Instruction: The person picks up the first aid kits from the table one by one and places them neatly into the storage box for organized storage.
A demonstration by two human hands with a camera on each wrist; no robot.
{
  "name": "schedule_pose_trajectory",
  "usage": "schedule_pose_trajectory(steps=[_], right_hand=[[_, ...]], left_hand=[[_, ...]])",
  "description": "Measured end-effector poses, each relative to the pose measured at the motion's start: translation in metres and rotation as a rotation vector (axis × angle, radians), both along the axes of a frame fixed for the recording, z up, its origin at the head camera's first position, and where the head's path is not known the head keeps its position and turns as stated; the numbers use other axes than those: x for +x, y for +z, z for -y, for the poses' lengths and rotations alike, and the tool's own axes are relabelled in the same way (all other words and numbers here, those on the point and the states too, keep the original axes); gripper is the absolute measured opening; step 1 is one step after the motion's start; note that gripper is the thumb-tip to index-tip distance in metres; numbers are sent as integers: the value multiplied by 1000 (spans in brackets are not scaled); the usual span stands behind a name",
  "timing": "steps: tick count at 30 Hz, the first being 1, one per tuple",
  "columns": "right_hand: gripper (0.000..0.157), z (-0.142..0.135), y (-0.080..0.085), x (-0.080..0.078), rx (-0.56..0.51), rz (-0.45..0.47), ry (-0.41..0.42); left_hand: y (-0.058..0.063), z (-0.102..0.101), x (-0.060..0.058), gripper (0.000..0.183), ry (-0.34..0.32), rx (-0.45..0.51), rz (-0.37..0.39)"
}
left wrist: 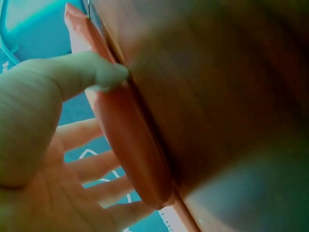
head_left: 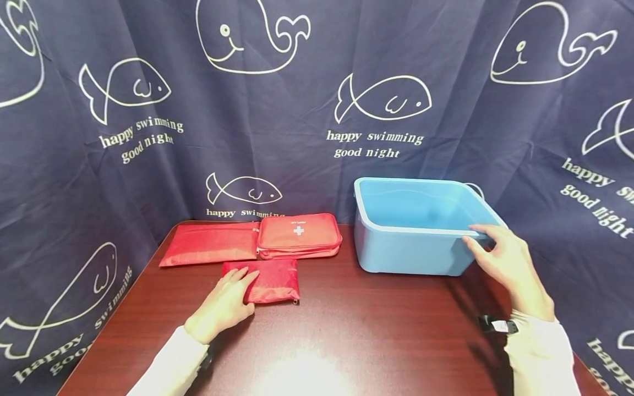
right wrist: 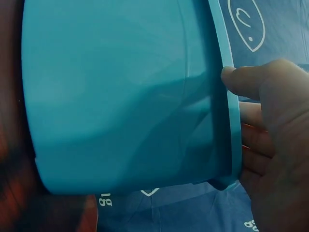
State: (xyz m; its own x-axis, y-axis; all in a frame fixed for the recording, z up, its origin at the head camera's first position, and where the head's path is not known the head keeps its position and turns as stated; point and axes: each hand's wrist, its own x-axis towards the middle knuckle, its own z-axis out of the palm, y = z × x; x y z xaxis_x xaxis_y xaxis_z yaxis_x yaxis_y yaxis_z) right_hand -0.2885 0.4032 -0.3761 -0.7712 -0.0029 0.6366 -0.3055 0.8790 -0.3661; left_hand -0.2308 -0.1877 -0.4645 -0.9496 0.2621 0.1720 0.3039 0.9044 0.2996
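A small red zip pouch (head_left: 274,280) lies on the table at centre left. My left hand (head_left: 225,302) holds it by its left part, fingers spread over the top and thumb against the near side; the left wrist view shows the thumb (left wrist: 108,72) on the pouch's edge (left wrist: 130,140). At the right stands a light blue plastic bin (head_left: 411,250), its inside only partly visible. My right hand (head_left: 510,264) grips the bin's near right rim. In the right wrist view the thumb (right wrist: 241,79) presses the rim, with the other fingers on its far side.
Behind the small pouch lie a flat red pouch (head_left: 210,242) and a red first-aid case (head_left: 299,236) with a white cross, side by side. A dark blue curtain (head_left: 297,110) with white whale and fish drawings hangs round the brown wooden table (head_left: 361,330).
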Motion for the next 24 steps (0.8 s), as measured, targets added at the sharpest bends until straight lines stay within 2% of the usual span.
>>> schedule_pose_trajectory(steps=[9,17,24], right_hand=[[27,-3,-1,-2,24,-21,-15],[25,-4,-3,-6,21,-49,-16],[26,-4,-3,-6,15,-35,-15]], left_hand=[[0,0,-1,68,5,56,-56],[2,6,-2,46,17,117,-88],[4,8,-1,39,10,128,-105]])
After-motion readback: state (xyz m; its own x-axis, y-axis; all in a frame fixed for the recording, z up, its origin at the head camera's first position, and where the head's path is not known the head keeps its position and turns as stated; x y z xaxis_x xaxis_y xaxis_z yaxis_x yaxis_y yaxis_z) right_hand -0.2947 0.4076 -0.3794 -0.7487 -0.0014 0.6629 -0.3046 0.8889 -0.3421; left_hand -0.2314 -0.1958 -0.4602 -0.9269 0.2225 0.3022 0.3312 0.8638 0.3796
